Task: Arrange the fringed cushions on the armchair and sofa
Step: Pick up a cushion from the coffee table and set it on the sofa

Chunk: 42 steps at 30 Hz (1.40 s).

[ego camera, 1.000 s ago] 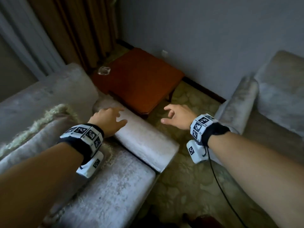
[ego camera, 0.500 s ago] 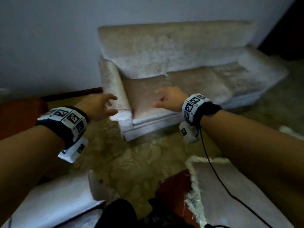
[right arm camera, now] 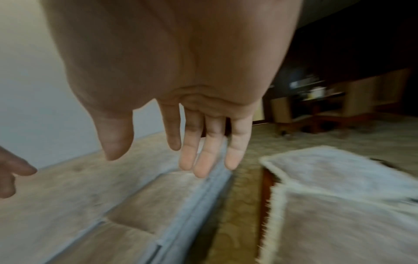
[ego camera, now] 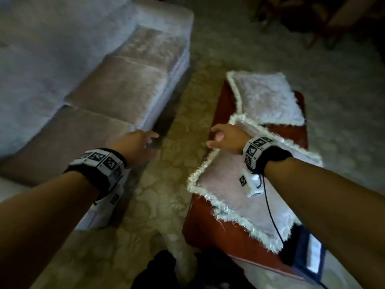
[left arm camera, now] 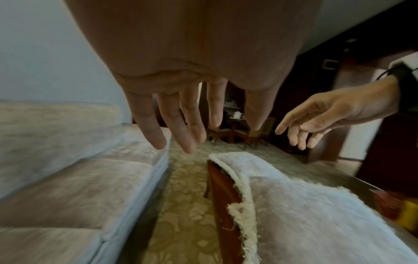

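Two pale fringed cushions lie on a red-brown low table [ego camera: 205, 228]: a near cushion [ego camera: 235, 197] [left arm camera: 316, 219] [right arm camera: 353, 223] and a far cushion [ego camera: 268, 99] [right arm camera: 334, 166]. The far one overlaps the near one's far corner. My right hand [ego camera: 225, 136] [right arm camera: 194, 142] hovers open over the near cushion's far left corner, fingers straight, holding nothing. My left hand [ego camera: 137, 142] [left arm camera: 192, 123] is open in the air above the front edge of the long pale sofa [ego camera: 116, 94] [left arm camera: 68, 178], which has no cushions on its seat.
A patterned beige carpet [ego camera: 166, 205] fills the gap between sofa and table. A dark blue and white object [ego camera: 308, 255] lies at the table's near right end. Dark wooden chairs [ego camera: 312, 15] stand at the far side of the room. A cable [ego camera: 270, 207] hangs from my right wrist.
My view swung right, from the armchair and side table, past the sofa's arm, to the sofa seat and the low table with cushions. Both hands stayed open and empty.
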Each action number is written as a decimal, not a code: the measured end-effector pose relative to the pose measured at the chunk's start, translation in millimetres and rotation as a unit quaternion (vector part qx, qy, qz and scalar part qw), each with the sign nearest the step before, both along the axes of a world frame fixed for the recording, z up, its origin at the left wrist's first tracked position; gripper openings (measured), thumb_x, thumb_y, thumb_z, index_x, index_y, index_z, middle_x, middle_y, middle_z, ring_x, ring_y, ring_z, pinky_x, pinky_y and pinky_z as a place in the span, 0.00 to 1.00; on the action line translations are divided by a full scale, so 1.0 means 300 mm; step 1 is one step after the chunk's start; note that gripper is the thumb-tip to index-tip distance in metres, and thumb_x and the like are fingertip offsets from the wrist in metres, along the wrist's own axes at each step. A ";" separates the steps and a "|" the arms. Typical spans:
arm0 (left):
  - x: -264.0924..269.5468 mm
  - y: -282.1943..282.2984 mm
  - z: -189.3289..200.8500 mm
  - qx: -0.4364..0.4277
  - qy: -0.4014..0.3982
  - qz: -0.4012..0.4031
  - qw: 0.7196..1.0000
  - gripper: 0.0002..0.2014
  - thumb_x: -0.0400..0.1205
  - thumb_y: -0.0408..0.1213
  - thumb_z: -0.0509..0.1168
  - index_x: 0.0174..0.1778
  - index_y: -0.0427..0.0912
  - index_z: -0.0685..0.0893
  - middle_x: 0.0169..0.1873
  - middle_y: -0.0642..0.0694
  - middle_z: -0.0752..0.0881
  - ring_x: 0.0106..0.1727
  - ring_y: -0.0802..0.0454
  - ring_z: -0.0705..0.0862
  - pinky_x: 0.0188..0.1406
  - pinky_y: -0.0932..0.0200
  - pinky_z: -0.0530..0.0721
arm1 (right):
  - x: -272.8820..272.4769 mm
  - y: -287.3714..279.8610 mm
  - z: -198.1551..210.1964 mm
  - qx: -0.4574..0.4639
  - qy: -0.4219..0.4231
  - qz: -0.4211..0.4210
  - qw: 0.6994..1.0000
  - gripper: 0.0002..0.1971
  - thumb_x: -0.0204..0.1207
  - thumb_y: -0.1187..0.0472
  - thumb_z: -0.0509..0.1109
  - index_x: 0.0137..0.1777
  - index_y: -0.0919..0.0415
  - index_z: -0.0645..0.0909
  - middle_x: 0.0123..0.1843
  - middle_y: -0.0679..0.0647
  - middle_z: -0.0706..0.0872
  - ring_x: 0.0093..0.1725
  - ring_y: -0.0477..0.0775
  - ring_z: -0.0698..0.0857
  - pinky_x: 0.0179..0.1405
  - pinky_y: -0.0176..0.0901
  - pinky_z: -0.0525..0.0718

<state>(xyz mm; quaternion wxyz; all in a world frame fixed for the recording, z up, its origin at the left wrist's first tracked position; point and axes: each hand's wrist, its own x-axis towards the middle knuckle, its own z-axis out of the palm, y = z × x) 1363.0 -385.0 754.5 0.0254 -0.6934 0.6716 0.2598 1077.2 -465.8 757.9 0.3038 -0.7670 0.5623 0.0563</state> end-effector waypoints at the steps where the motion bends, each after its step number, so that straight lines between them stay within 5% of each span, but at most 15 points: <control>1: -0.036 -0.048 -0.018 0.009 -0.002 -0.031 0.999 0.30 0.82 0.56 0.66 0.79 0.54 0.71 0.70 0.48 0.81 0.66 0.45 0.82 0.67 0.49 0.79 | -0.060 0.016 -0.018 0.007 -0.003 -0.034 0.999 0.35 0.76 0.39 0.72 0.79 0.55 0.72 0.67 0.55 0.84 0.66 0.57 0.83 0.67 0.52 0.80; 6: -0.274 -0.239 -0.120 0.015 0.024 -0.159 0.987 0.29 0.79 0.66 0.60 0.75 0.60 0.73 0.67 0.51 0.83 0.64 0.48 0.84 0.65 0.46 0.81 | -0.376 0.122 -0.075 0.032 0.007 -0.177 0.984 0.34 0.76 0.38 0.71 0.77 0.54 0.73 0.63 0.55 0.87 0.63 0.57 0.84 0.66 0.52 0.80; 11: -0.544 -0.347 -0.216 0.025 0.037 -0.230 0.972 0.25 0.81 0.61 0.63 0.74 0.60 0.75 0.66 0.50 0.85 0.58 0.47 0.87 0.56 0.52 0.84 | -0.639 0.217 -0.163 0.048 0.017 -0.290 0.956 0.33 0.77 0.37 0.69 0.76 0.54 0.73 0.60 0.53 0.89 0.65 0.58 0.83 0.69 0.53 0.77; 14: -0.682 -0.414 -0.288 0.026 0.038 -0.244 0.969 0.24 0.82 0.59 0.63 0.74 0.57 0.77 0.65 0.47 0.85 0.60 0.47 0.86 0.49 0.58 0.77 | -0.776 0.236 -0.268 0.070 0.022 -0.332 0.940 0.34 0.76 0.36 0.69 0.78 0.53 0.71 0.60 0.52 0.89 0.64 0.57 0.84 0.68 0.51 0.78; 19: -0.833 -0.523 -0.432 0.010 0.043 -0.201 0.979 0.25 0.81 0.60 0.63 0.73 0.59 0.76 0.69 0.48 0.78 0.61 0.46 0.84 0.57 0.52 0.83 | -0.968 0.180 -0.525 0.057 0.028 -0.395 0.917 0.40 0.74 0.33 0.69 0.83 0.48 0.63 0.69 0.56 0.83 0.68 0.60 0.81 0.67 0.57 0.80; 27: -1.016 -0.660 -0.758 0.093 0.063 -0.078 0.991 0.32 0.81 0.53 0.69 0.82 0.54 0.69 0.79 0.43 0.72 0.76 0.39 0.74 0.67 0.52 0.73 | -1.073 0.109 -0.860 0.026 0.023 -0.465 0.884 0.47 0.65 0.28 0.73 0.81 0.29 0.53 0.78 0.55 0.60 0.75 0.68 0.63 0.68 0.70 0.73; 33: -1.004 -0.648 -0.940 0.112 0.086 -0.005 0.990 0.40 0.74 0.62 0.71 0.81 0.74 0.58 0.81 0.41 0.65 0.77 0.38 0.70 0.72 0.47 0.71 | -1.068 0.097 -0.993 0.067 -0.070 -0.520 0.849 0.58 0.55 0.22 0.72 0.80 0.22 0.38 0.87 0.59 0.35 0.85 0.74 0.46 0.76 0.76 0.65; 37: -1.009 -0.651 -0.987 0.117 0.116 0.003 0.986 0.46 0.77 0.54 0.72 0.84 0.72 0.48 0.83 0.38 0.61 0.82 0.39 0.62 0.79 0.46 0.63 | -1.077 0.091 -1.023 0.060 -0.077 -0.514 0.852 0.59 0.54 0.21 0.70 0.80 0.23 0.36 0.86 0.60 0.37 0.85 0.76 0.50 0.75 0.75 0.68; 42: -1.024 -0.640 -1.023 0.123 0.191 0.013 0.974 0.44 0.83 0.42 0.68 0.85 0.69 0.43 0.85 0.52 0.58 0.81 0.53 0.63 0.69 0.64 0.60 | -1.071 0.089 -1.020 0.041 -0.094 -0.518 0.849 0.58 0.53 0.20 0.70 0.80 0.21 0.38 0.85 0.60 0.44 0.85 0.73 0.53 0.74 0.73 0.71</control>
